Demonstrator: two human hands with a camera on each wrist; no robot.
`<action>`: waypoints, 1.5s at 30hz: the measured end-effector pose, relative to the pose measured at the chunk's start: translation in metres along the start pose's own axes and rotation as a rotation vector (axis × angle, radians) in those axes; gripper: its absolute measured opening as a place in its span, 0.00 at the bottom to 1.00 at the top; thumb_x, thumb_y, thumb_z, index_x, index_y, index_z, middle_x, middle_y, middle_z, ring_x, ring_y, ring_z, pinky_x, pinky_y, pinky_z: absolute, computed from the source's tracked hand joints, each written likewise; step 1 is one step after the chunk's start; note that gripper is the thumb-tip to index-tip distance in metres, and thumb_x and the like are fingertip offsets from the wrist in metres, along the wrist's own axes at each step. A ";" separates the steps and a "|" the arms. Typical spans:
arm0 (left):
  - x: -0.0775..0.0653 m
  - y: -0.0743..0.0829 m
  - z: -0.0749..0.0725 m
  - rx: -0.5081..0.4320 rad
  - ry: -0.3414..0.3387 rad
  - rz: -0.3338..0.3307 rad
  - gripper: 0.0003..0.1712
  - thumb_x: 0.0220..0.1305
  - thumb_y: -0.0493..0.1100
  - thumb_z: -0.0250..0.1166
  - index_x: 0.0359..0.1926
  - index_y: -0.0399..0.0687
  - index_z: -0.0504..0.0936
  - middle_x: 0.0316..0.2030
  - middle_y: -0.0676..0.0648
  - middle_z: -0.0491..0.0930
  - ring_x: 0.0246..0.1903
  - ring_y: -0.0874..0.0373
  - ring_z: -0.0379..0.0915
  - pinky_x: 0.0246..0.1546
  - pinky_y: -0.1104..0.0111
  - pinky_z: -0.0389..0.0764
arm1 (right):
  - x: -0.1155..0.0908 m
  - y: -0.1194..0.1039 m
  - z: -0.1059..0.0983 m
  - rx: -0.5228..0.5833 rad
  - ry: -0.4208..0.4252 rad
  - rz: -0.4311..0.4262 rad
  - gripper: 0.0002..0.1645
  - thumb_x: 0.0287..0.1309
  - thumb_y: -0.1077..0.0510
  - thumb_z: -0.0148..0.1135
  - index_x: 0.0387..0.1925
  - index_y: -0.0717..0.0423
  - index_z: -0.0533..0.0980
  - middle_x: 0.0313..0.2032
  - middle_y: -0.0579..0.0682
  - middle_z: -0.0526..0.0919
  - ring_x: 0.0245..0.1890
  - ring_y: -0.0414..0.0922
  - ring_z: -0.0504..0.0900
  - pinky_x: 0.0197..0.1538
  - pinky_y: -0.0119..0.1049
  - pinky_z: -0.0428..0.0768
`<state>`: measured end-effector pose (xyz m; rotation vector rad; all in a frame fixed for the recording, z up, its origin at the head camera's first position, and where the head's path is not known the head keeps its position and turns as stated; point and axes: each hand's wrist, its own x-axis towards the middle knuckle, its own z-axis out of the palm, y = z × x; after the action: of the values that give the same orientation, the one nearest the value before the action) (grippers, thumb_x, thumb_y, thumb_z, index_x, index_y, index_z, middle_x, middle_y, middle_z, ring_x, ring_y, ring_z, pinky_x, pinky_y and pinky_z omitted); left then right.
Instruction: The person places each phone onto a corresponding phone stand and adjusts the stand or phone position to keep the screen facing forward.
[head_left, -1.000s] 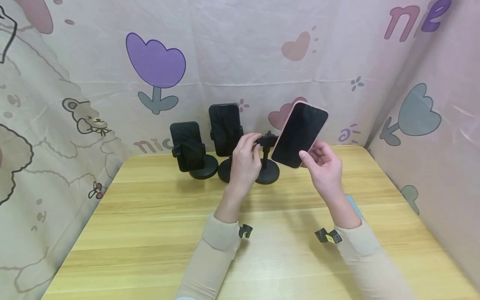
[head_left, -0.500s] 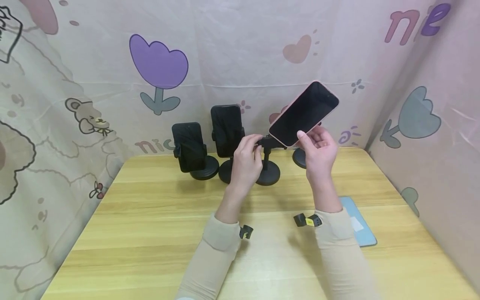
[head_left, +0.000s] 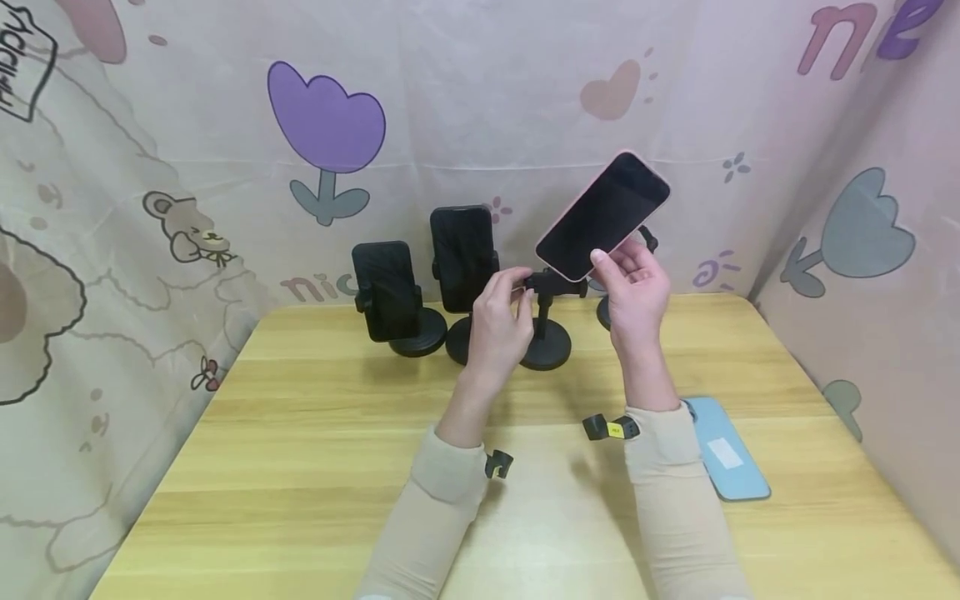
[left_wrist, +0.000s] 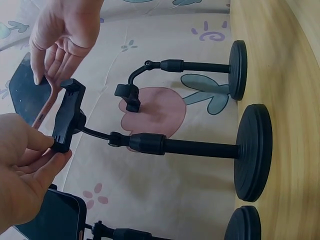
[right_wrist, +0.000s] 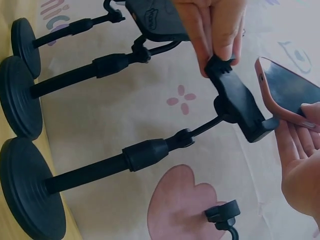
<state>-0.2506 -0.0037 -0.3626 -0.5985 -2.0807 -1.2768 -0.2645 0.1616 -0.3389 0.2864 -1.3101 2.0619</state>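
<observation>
My left hand (head_left: 502, 325) pinches one end of the clamp (left_wrist: 67, 120) on a black phone stand, whose round base (head_left: 546, 346) rests on the table. The clamp holds no phone. In my right hand (head_left: 639, 287) is a smartphone (head_left: 603, 217) with a pink case, gripped by its lower edge with the thumb on the dark screen. It leans to the right, raised just above the clamp in the head view. From the right wrist, the phone (right_wrist: 292, 92) appears beside the clamp's free end, with a small gap between them.
To the left, two more stands carry upright dark phones (head_left: 386, 292) (head_left: 462, 258). Behind my right hand is another stand (left_wrist: 237, 70) with a bare clamp. A light blue phone (head_left: 727, 450) lies by my right forearm. A printed cloth (head_left: 480, 100) hangs behind the table.
My right hand has lifted the pink-cased phone and tilted it further right, uncovering the clamp, the rear stand and more of the blue phone. My left hand keeps its pinch.
</observation>
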 end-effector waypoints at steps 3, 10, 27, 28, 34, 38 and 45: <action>0.001 0.001 0.000 0.006 0.011 0.001 0.15 0.69 0.28 0.66 0.56 0.31 0.80 0.51 0.36 0.82 0.49 0.48 0.85 0.56 0.71 0.82 | 0.001 0.002 0.000 -0.042 -0.010 0.005 0.15 0.57 0.76 0.69 0.44 0.61 0.84 0.33 0.48 0.89 0.31 0.40 0.88 0.40 0.31 0.88; 0.003 0.002 0.000 0.006 0.002 -0.030 0.16 0.69 0.29 0.67 0.56 0.32 0.80 0.50 0.36 0.83 0.48 0.50 0.86 0.54 0.72 0.82 | 0.002 0.003 -0.003 -0.088 -0.045 0.008 0.17 0.56 0.76 0.69 0.46 0.62 0.84 0.34 0.46 0.89 0.35 0.40 0.87 0.45 0.29 0.86; 0.003 0.000 0.001 -0.010 0.004 -0.046 0.14 0.69 0.31 0.67 0.54 0.30 0.80 0.49 0.36 0.84 0.46 0.50 0.86 0.52 0.74 0.83 | 0.001 0.006 -0.010 -0.115 -0.227 -0.005 0.30 0.59 0.78 0.63 0.63 0.64 0.72 0.52 0.50 0.86 0.51 0.45 0.86 0.58 0.33 0.83; 0.003 0.000 0.001 -0.008 0.005 -0.045 0.14 0.69 0.31 0.67 0.53 0.30 0.80 0.48 0.36 0.84 0.46 0.50 0.86 0.52 0.74 0.83 | 0.001 0.006 -0.010 -0.110 -0.228 -0.009 0.29 0.60 0.79 0.63 0.62 0.64 0.73 0.52 0.49 0.86 0.51 0.45 0.86 0.58 0.33 0.83; 0.003 -0.002 0.002 -0.011 0.010 -0.042 0.14 0.68 0.30 0.68 0.53 0.30 0.80 0.48 0.36 0.84 0.45 0.50 0.86 0.51 0.74 0.83 | 0.003 0.005 -0.009 -0.126 -0.243 -0.031 0.29 0.61 0.78 0.63 0.64 0.68 0.72 0.51 0.48 0.87 0.51 0.45 0.86 0.58 0.34 0.82; 0.002 -0.002 0.001 -0.003 0.007 -0.045 0.13 0.68 0.31 0.68 0.51 0.30 0.80 0.47 0.36 0.84 0.45 0.50 0.87 0.51 0.73 0.84 | 0.003 0.005 -0.008 -0.179 -0.247 -0.018 0.31 0.62 0.77 0.63 0.67 0.69 0.71 0.55 0.55 0.86 0.53 0.44 0.85 0.60 0.34 0.81; 0.001 -0.003 0.000 -0.012 0.020 -0.041 0.11 0.66 0.30 0.69 0.48 0.30 0.81 0.44 0.36 0.85 0.43 0.49 0.87 0.50 0.71 0.85 | 0.001 0.005 -0.009 -0.302 -0.255 -0.041 0.32 0.64 0.74 0.64 0.69 0.67 0.70 0.58 0.67 0.83 0.52 0.41 0.85 0.61 0.34 0.81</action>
<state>-0.2536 -0.0048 -0.3633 -0.5484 -2.0804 -1.3144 -0.2676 0.1684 -0.3464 0.4458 -1.7300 1.8037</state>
